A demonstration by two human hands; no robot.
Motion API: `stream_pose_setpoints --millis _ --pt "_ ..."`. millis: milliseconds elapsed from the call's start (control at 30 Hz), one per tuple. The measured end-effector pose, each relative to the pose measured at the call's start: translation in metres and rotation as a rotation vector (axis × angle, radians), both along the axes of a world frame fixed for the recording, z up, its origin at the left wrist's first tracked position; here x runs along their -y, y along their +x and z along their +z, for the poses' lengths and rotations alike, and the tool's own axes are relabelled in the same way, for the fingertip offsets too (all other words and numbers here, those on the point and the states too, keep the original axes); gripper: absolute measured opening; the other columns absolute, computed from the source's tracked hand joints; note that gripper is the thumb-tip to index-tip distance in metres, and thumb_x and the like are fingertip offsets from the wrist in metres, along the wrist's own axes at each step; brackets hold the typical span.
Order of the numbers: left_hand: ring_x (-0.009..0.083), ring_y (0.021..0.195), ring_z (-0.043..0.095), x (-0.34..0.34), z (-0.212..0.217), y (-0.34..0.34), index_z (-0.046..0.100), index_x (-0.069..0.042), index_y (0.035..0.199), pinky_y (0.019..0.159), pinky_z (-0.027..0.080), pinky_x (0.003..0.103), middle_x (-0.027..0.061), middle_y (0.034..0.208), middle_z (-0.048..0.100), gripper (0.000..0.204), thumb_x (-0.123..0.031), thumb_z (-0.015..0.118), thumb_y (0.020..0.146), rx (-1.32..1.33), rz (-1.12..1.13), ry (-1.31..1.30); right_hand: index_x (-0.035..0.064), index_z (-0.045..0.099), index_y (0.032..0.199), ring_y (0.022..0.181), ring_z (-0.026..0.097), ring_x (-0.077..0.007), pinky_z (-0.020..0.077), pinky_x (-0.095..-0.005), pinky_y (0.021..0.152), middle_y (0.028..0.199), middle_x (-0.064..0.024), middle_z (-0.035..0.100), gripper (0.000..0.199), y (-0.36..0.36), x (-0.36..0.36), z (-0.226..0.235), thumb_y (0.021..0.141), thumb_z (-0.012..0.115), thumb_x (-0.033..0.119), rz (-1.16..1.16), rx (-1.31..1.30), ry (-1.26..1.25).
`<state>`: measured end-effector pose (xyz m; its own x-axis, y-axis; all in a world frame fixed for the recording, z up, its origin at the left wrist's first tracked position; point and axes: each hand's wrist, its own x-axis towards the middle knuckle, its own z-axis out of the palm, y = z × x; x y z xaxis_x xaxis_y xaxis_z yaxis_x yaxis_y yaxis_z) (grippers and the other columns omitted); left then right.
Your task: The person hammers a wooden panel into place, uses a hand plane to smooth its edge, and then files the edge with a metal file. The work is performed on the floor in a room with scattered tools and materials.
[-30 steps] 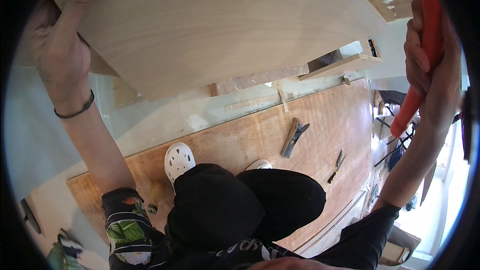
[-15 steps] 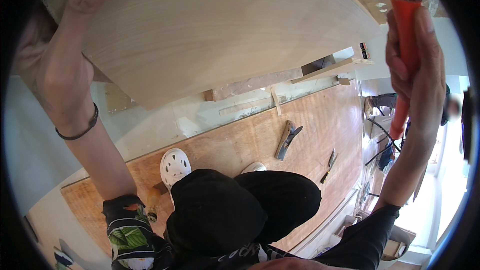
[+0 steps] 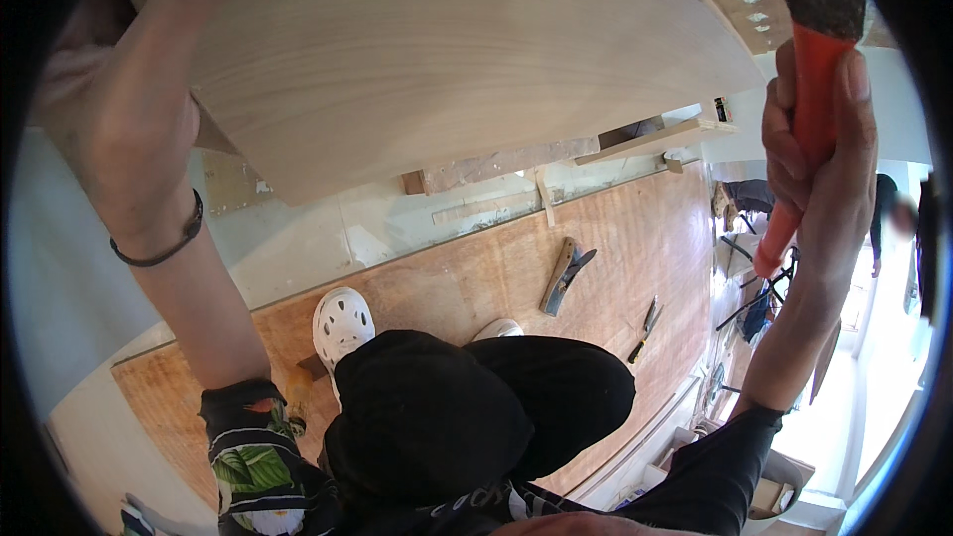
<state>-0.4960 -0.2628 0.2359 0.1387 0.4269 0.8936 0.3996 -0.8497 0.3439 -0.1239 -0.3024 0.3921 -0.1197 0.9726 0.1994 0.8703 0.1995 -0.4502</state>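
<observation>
hammering seems the step: your right hand [image 3: 842, 164] grips the hammer [image 3: 820, 84] near the pale board [image 3: 447, 69] before you; your left hand [image 3: 139, 124] touches its left edge, grip unclear. next calls for careful aim.

The panel [image 3: 447, 69] lies between the left hand [image 3: 134, 114] and the hammer [image 3: 818, 65] in the right hand [image 3: 832, 154]. On the board [image 3: 467, 273] below, left to right: the left shoe [image 3: 342, 322], a plane [image 3: 561, 278], a hand tool [image 3: 644, 328].
</observation>
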Motion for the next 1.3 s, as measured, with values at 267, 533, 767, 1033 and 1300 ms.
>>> stream_pose_setpoints --millis 267,533,767,1033,1300 --pt "0.0246 0.101 0.071 0.001 -0.001 0.009 0.068 -0.004 0.101 0.091 0.056 0.035 0.0164 0.103 0.071 0.019 -0.006 0.076 0.083 0.052 -0.036 0.022 0.0106 0.056 0.094 0.034 0.032 -0.0021 0.0275 -0.019 0.032 0.054 0.0031 0.043 0.066 -0.014 0.01 0.005 0.098 0.032 0.071 0.04 0.178 0.004" --pt "0.0248 0.1 0.071 -0.001 -0.004 0.018 0.067 -0.003 0.1 0.09 0.056 0.035 0.0154 0.101 0.07 0.022 -0.004 0.077 0.081 0.095 -0.073 0.042 0.0108 0.057 0.091 0.034 0.033 -0.0039 0.0266 -0.019 0.033 0.053 0.0027 0.042 0.068 -0.027 0.011 0.001 0.097 0.03 0.073 0.013 0.171 0.085" --pt "0.0249 0.099 0.071 -0.003 -0.006 0.021 0.066 -0.003 0.1 0.088 0.056 0.035 0.0146 0.1 0.069 0.025 -0.003 0.079 0.079 0.148 -0.113 0.061 0.0123 0.058 0.093 0.034 0.033 -0.0042 0.0264 -0.0175 0.034 0.054 0.0005 0.045 0.067 -0.036 0.011 0.007 0.099 0.027 0.071 0.07 0.222 0.019" --pt "0.0251 0.098 0.07 -0.007 -0.007 0.026 0.064 -0.002 0.1 0.087 0.056 0.036 0.0136 0.098 0.068 0.029 -0.001 0.08 0.076 0.204 -0.166 0.104 0.0135 0.056 0.09 0.035 0.036 -0.0049 0.0299 -0.0173 0.035 0.055 0.0009 0.046 0.062 -0.049 0.016 0.011 0.101 0.026 0.067 0.058 0.248 0.017" --pt "0.0253 0.097 0.07 -0.018 0.0 0.05 0.063 -0.001 0.1 0.085 0.057 0.036 0.0126 0.097 0.067 0.032 0.0 0.081 0.074 0.314 -0.289 0.268 0.0061 0.057 0.088 0.041 0.036 -0.0055 0.0309 -0.0211 0.04 0.053 0.0029 0.04 0.075 -0.055 0.023 0.007 0.094 0.032 0.076 0.044 0.207 0.046"
